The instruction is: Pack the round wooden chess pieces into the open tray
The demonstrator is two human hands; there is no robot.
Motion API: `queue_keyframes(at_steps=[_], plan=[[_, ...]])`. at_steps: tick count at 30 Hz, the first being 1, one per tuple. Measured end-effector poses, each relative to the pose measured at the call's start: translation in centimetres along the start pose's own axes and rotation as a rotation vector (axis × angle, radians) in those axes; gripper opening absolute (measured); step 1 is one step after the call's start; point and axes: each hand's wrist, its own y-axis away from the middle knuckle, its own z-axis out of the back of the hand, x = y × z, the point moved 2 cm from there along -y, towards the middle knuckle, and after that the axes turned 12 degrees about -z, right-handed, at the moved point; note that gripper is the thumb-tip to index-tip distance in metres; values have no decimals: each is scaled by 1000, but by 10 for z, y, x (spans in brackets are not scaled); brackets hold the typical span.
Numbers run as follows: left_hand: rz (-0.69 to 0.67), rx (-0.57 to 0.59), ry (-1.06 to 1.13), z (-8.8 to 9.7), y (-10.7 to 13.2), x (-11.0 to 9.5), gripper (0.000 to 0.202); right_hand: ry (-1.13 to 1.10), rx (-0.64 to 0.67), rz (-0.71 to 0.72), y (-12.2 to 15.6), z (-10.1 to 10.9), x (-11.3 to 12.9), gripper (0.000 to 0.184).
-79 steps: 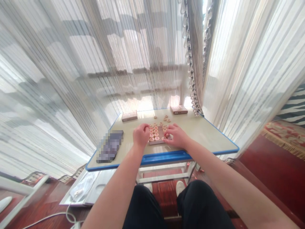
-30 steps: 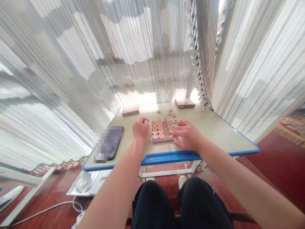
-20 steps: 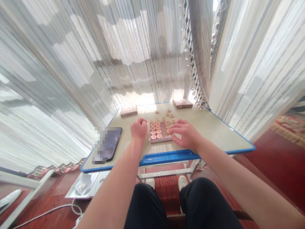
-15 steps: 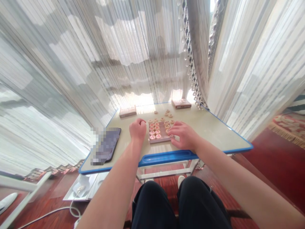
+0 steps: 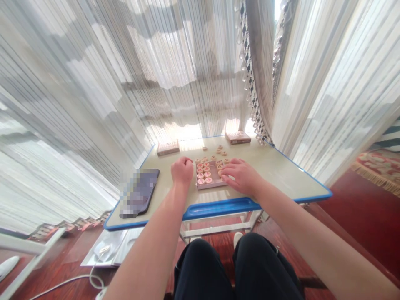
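Observation:
Several round Chinese chess pieces (image 5: pixel 206 168) with red characters sit in rows in a shallow open box (image 5: pixel 212 186) on the table. They fill its left two columns, and others stand along its right side, partly under my right hand (image 5: pixel 240 174). That hand rests over the box's right edge, its fingers stretched out and touching the pieces there. Left of the box, my left hand (image 5: pixel 182 171) is closed in a fist on the tabletop; whatever it may hold is hidden. Loose pieces (image 5: pixel 220 150) lie scattered beyond the box.
The pale table (image 5: pixel 275 175) has a blue rim and a blue front groove (image 5: pixel 221 207). Two flat boxes (image 5: pixel 168 147) stand along the far edge, left and right. A dark phone or tablet (image 5: pixel 145 191), partly pixelated, lies at the left. Curtains (image 5: pixel 175 83) hang behind.
The thumb and fingers of my right hand, apart before at the box's front right corner, now lie flatter over the right column. My left hand stays closed in place.

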Motion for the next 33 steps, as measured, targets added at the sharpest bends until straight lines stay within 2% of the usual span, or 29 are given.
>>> queue_keyframes(at_steps=[5, 13, 25, 33], plan=[[-14, -6, 9, 2, 0, -1, 29, -16, 22, 9, -2, 0, -2, 31], [-2, 1, 24, 0, 0, 1, 28, -128, -5, 33, -2, -1, -3, 26], [16, 39, 44, 2, 1, 0, 29, -128, -78, -43, -3, -2, -8, 24], [16, 119, 57, -3, -2, 2, 27, -158, -133, -183, -4, -3, -14, 22]])
